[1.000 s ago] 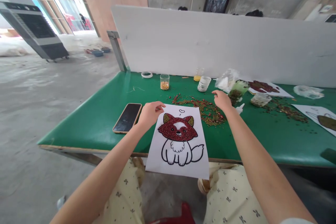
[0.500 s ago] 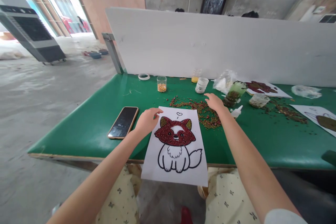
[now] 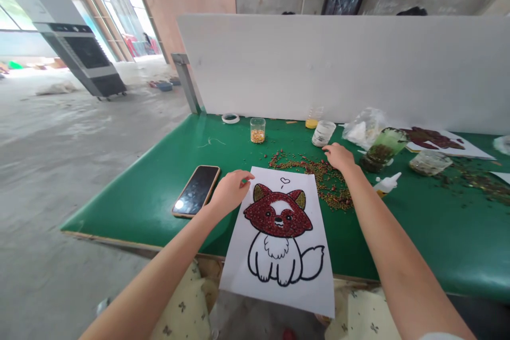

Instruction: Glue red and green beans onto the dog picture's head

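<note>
A sheet of white paper (image 3: 239, 271) lies before me, its near end past the table edge. It bears a line-drawn fox; the head (image 3: 263, 218) is filled with dark red beans, the ears with green, and the body is bare white. My left hand (image 3: 231, 191) rests at the sheet's upper left corner, fingers loosely bent and apart, holding nothing visible. My right hand (image 3: 339, 157) hovers over the far side of loose red and green beans (image 3: 326, 180), fingers stretched toward a whitish plastic cup (image 3: 323, 134). No object shows in it.
A phone (image 3: 196, 191) lies left of the sheet. Behind stand a cup of yellow kernels (image 3: 257, 132) and a tape roll (image 3: 230, 118). Rightward are a glue bottle (image 3: 387, 185), a tipped green container (image 3: 384, 149), a plastic bag (image 3: 364, 127) and a white partition (image 3: 319, 64).
The view has shifted, so the table things sit further right and lower or larger. My right hand stays near the whitish cup, and my left hand remains at the paper's corner.
</note>
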A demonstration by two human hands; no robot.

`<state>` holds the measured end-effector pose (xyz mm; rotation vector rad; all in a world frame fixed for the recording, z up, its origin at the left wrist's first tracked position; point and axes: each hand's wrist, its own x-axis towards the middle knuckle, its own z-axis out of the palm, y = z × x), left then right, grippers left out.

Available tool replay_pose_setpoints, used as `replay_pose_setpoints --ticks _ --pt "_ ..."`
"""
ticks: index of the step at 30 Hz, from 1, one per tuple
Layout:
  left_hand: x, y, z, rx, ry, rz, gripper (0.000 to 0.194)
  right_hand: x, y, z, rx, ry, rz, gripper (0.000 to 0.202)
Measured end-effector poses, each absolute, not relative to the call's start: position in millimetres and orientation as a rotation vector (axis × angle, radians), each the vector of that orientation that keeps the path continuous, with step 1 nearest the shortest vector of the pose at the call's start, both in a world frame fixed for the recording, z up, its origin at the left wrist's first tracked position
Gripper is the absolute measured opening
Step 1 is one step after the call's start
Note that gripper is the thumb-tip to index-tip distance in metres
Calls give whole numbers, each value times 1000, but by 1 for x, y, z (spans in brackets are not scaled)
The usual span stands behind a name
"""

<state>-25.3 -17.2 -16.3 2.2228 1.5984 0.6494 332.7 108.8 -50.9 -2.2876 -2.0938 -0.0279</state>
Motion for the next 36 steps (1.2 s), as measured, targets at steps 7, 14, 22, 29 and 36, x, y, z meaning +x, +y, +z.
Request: replay_pose_setpoints --ticks 7,14,22,29,36 --pt "-23 -19 -15 2217 1599 616 27 332 105 -54 -2232 -2064 -144 31" --pt "-20 -22 -12 2220 1612 562 27 330 102 -55 -2218 -2023 -145 30" --pt "-20 -22 -12 2232 1602 511 27 319 101 -51 -2274 -1985 -173 30" --pt "-20 -20 -12 2220 1594 512 27 312 97 -41 -2288 -1951 -192 29" --pt "-20 -22 -8 2236 1573 527 27 246 41 11 -1713 -2289 -39 20"
